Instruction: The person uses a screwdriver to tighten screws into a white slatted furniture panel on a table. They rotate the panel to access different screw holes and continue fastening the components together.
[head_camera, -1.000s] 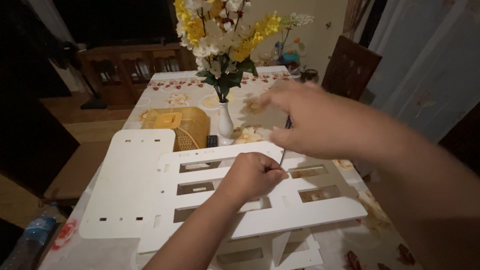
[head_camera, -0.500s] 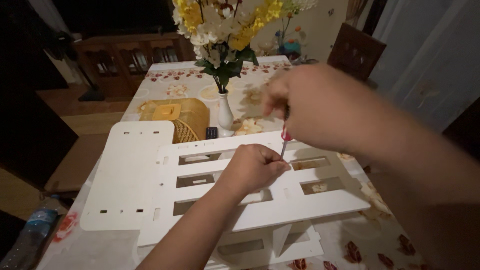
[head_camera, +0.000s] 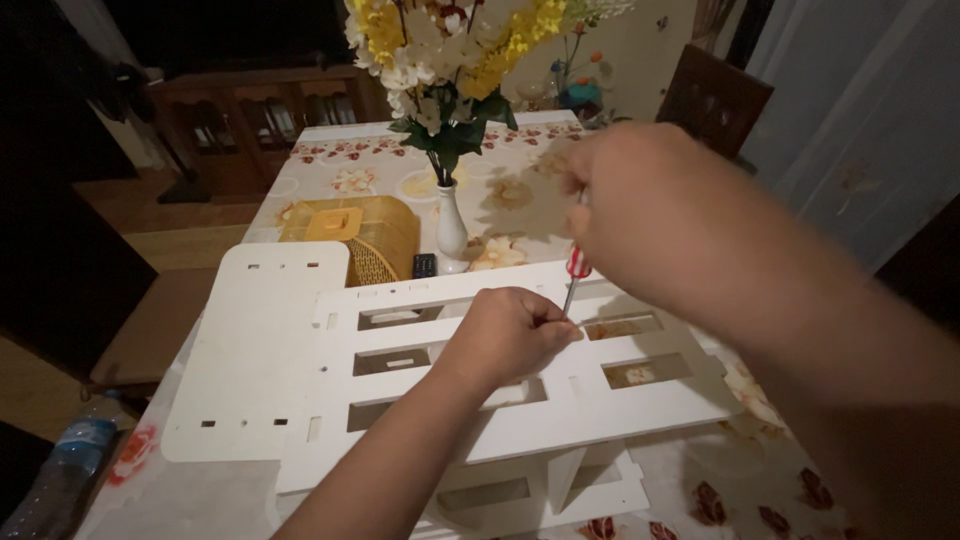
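- Since the earlier frames the right hand (head_camera: 655, 215) has come nearer the camera and looms larger, while the left hand (head_camera: 505, 335) has stayed on the white panel.
- The screwdriver (head_camera: 574, 272), with a red-and-white striped handle, stands nearly upright; its thin shaft points down at the white slatted panel (head_camera: 560, 400).
- The right hand is closed around the top of the handle from above.
- The left hand, curled into a loose fist, rests on a slat just left of the shaft, its fingers pinched at the tip; whether they hold anything there is too small to tell.
- The slatted panel lies over other white boards; a flat white board (head_camera: 255, 350) with small slots adjoins it on the left.
- All rest on the counter (head_camera: 350, 160), under a flowered cloth.
- Beyond the panel stand a white vase of yellow and white flowers (head_camera: 451, 225), a yellow basket (head_camera: 355, 235) and a small dark remote (head_camera: 424, 265).
- A plastic bottle (head_camera: 60, 470) shows at the lower left.
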